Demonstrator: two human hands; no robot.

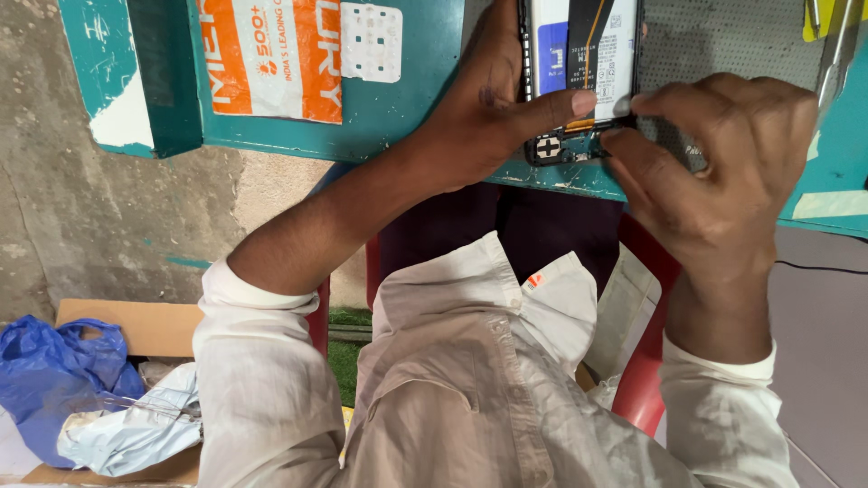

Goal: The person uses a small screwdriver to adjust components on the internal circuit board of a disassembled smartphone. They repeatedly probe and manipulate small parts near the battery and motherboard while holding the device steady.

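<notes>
An opened mobile phone [579, 54] lies back-up on the teal table [407, 108], its white battery and a black flex cable showing. My left hand [493, 113] grips the phone's left side, thumb pressed across its lower end. My right hand [714, 154] hovers at the phone's bottom right, fingertips pinched together at the lower circuit area [570, 145]; whether they hold a small part I cannot tell.
An orange and white printed sheet [271, 54] and a small white perforated card [371, 41] lie on the table to the left. A grey mat [723, 41] lies under the phone. On the floor sit a cardboard box [136, 325], a blue bag [54, 380] and a red chair [646, 380].
</notes>
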